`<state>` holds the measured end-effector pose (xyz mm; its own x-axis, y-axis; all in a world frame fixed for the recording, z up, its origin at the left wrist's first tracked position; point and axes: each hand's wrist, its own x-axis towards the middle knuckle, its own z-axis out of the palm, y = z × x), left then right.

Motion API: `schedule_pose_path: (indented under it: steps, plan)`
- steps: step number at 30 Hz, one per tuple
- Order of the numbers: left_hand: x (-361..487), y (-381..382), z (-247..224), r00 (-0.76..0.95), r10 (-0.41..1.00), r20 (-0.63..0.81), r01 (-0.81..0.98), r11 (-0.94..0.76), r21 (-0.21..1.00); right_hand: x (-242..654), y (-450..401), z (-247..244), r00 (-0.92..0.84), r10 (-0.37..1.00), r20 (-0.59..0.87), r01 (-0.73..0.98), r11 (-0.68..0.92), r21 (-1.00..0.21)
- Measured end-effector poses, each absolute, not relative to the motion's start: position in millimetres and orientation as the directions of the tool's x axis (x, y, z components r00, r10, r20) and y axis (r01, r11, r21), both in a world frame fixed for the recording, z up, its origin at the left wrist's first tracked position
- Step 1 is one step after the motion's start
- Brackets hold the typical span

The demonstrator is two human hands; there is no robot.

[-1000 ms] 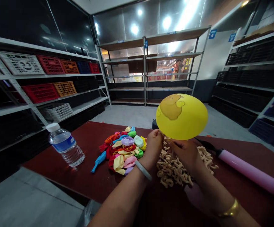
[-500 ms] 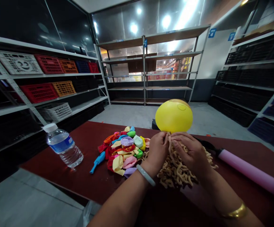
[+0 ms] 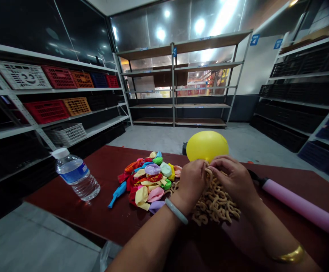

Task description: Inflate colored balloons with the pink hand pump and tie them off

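Note:
An inflated yellow balloon sits just beyond my fingertips, its neck pointing toward me. My left hand is closed in a pinch at that neck. Close beside it, my right hand pinches what looks like a tan rubber band against the neck; the fingers partly cover the exact grip. Beneath both hands lies a heap of tan rubber bands. To the left of my left hand is a pile of limp balloons in many colours.
A water bottle with a white cap stands on the dark red table at left. A pink balloon pump lies at right. Beyond the table are metal shelves, and coloured crates line the left rack.
The yellow balloon has dipped slightly and turned, with its neck now showing. My right hand has shifted a little right, its fingers more bent, and the tan band hangs shorter between the hands.

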<state>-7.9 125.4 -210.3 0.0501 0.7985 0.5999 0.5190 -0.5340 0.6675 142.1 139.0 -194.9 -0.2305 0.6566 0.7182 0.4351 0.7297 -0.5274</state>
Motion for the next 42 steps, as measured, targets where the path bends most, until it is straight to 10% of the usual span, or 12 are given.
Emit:
schedule_pose_path:
  steps: [24, 42]
  plan:
    - [2.3, 125.6, -207.4, 0.062, 0.887, 0.457, 0.153, -0.461, 0.874, 146.1, 139.8, -194.2, -0.228, 0.529, 0.818, 0.494, 0.787, -0.371]
    - [-9.1, 136.7, -213.2, 0.265, 0.786, 0.558, 0.318, -0.618, 0.719, 140.8, 136.6, -194.8, -0.123, 0.661, 0.740, 0.493, 0.688, -0.532]
